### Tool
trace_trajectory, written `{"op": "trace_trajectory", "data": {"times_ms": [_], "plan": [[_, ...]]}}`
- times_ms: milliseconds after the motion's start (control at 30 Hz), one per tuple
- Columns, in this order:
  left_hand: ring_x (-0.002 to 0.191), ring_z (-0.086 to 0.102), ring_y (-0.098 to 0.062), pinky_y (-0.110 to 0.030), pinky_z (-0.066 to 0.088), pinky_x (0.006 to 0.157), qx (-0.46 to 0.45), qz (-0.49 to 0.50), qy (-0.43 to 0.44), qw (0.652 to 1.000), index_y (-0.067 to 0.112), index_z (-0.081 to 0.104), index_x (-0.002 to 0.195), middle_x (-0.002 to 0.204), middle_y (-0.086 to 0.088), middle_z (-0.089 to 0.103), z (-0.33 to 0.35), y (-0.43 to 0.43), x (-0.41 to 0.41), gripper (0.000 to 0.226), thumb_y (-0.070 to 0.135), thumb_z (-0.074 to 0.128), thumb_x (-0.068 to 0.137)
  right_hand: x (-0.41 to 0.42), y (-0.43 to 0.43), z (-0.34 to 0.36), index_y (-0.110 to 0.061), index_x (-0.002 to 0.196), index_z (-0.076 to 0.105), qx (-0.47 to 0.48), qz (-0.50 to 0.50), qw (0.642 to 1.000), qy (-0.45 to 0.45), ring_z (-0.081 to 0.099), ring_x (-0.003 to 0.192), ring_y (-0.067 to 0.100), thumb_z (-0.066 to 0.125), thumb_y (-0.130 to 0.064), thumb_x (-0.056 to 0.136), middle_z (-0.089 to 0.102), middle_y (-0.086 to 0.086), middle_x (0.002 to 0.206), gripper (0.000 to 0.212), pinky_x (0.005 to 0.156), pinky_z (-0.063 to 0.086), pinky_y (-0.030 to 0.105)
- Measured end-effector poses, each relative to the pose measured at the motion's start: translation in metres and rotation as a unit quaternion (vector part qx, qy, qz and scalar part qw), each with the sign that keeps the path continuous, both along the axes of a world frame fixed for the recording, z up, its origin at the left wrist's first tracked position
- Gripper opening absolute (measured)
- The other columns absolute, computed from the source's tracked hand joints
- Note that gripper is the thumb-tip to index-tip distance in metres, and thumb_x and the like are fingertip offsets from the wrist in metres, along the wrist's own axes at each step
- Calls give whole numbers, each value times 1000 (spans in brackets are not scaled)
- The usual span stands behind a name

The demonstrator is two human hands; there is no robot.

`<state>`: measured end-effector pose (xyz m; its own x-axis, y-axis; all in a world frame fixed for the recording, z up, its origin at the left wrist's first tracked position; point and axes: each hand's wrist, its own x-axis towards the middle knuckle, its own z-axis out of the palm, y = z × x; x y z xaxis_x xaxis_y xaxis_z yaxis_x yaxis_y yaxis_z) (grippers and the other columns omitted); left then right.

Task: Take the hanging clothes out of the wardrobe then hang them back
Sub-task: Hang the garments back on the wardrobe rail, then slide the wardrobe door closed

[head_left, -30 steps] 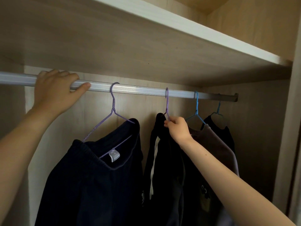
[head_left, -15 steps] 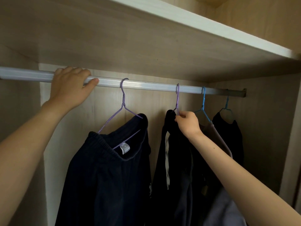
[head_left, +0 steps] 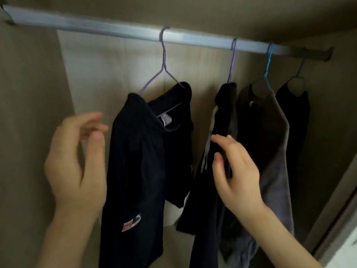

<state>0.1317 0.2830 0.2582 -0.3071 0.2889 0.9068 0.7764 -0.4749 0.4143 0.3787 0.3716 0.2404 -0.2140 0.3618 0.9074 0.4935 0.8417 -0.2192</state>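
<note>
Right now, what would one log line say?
left hand: open, free | right hand: at striped garment, grip unclear | hangers: on rail

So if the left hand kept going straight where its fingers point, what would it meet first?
Most likely the dark navy garment on the leftmost purple hanger: the open left hand points up and right at its near shoulder edge. Depth is unclear, so it could pass in front.

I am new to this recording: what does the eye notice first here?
Clothes hang on wire hangers from the silver rail across the top. In front, two bare hands are raised: the left hand open beside the navy garment, the right hand at the black printed garment.
</note>
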Motion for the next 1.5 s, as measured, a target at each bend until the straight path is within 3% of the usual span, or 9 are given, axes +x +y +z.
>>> {"op": "trace_trajectory", "data": {"times_ms": [100, 200, 333, 533, 700, 1100, 1300, 1400, 1500], "plan": [[103, 59, -14, -26, 42, 93, -86, -50, -38, 994, 16, 58, 121, 106, -1, 63, -85, -35, 25, 29, 22, 40, 99, 3, -31, -79, -3, 124, 60, -104, 19, 994, 15, 56, 121, 11, 48, -10, 95, 63, 4, 121, 32, 109, 40, 31], [106, 58, 4, -5, 38, 90, -279, -92, -87, 952, 39, 56, 117, 108, 22, 63, -177, -54, 34, 23, 30, 45, 98, 8, -60, -159, -18, 121, 60, -292, 8, 953, 82, 60, 108, 1, 50, -11, 96, 65, -6, 114, 27, 95, 48, 22], [106, 59, 8, -4, 39, 88, -547, -116, -188, 807, 57, 55, 95, 102, 37, 63, -314, -83, 36, 42, 15, 58, 97, 21, -93, -258, -15, 112, 63, -552, -35, 806, 209, 69, 94, 14, 48, -1, 96, 71, 3, 101, 26, 90, 54, 41], [117, 57, -22, -26, 36, 96, -727, -136, -209, 640, 23, 63, 100, 118, 2, 63, -413, -108, 40, 12, 16, 54, 100, 72, -130, -328, -12, 107, 66, -666, -122, 669, 305, 71, 86, 30, 48, -9, 95, 74, 10, 93, 22, 86, 56, 50], [101, 62, -26, -40, 43, 93, -755, -154, -179, 612, 25, 61, 89, 101, -5, 67, -417, -79, 84, 17, 19, 50, 101, 144, -122, -334, -12, 109, 65, -631, -199, 673, 330, 71, 87, 24, 48, -13, 98, 73, 8, 99, 21, 81, 58, 44], [116, 57, 3, -13, 44, 97, -657, -342, -221, 635, 35, 60, 113, 120, 8, 65, -355, 63, 344, 16, 30, 48, 102, 299, -20, -289, -25, 136, 40, -560, -180, 758, 282, 53, 112, 9, 43, -51, 94, 51, -10, 125, 50, 83, 40, 14], [116, 56, 11, -14, 41, 102, -580, -353, -324, 659, 41, 59, 118, 119, 26, 65, -323, 109, 426, 23, 36, 43, 103, 321, 5, -287, -32, 115, 44, -558, -117, 800, 190, 57, 103, 11, 47, -53, 90, 58, -5, 110, 33, 87, 45, 29], [126, 55, -4, -26, 40, 110, -569, -370, -357, 642, 25, 56, 135, 133, 9, 62, -320, 110, 446, 46, 49, 42, 98, 327, 8, -284, -28, 92, 48, -550, -89, 818, 141, 55, 88, 13, 49, -43, 94, 57, -5, 90, 15, 76, 42, 27], [124, 55, 0, -20, 40, 110, -566, -370, -371, 636, 10, 50, 140, 138, -1, 59, -319, 106, 450, 42, 31, 36, 106, 330, 7, -281, -35, 84, 45, -546, -84, 828, 98, 56, 92, 12, 53, -36, 95, 57, -5, 90, 14, 76, 44, 27]]}}
